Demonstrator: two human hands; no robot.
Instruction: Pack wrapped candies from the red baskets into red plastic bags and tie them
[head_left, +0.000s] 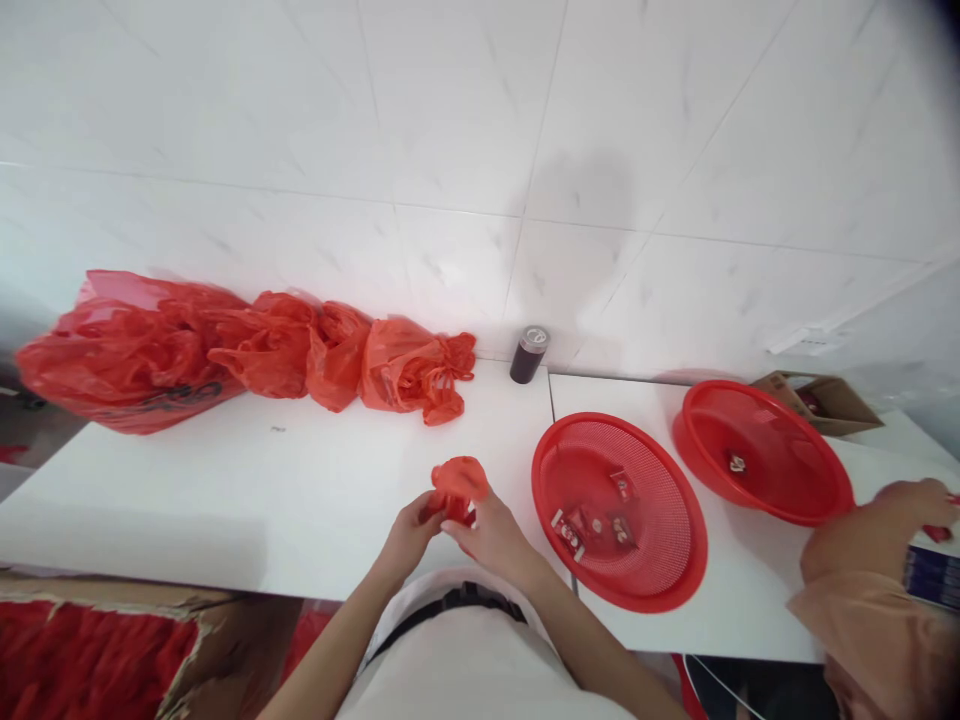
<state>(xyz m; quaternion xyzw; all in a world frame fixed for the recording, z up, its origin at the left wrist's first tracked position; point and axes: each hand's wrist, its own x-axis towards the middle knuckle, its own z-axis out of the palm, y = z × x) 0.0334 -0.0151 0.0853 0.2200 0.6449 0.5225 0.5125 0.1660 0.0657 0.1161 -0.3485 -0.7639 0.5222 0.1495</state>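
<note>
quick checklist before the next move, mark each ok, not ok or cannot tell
1. Left hand on the red plastic bundle: ok, fingers gripping it.
2. Right hand on it too: ok.
3. Contents of the bundle, if any: cannot tell, hands and folds hide them.
4. Dark can upright: ok, standing near the wall.
5. Mesh basket free of small packets: not ok, several lie inside.
6. Other person's hand away from yours: ok, far right.
</note>
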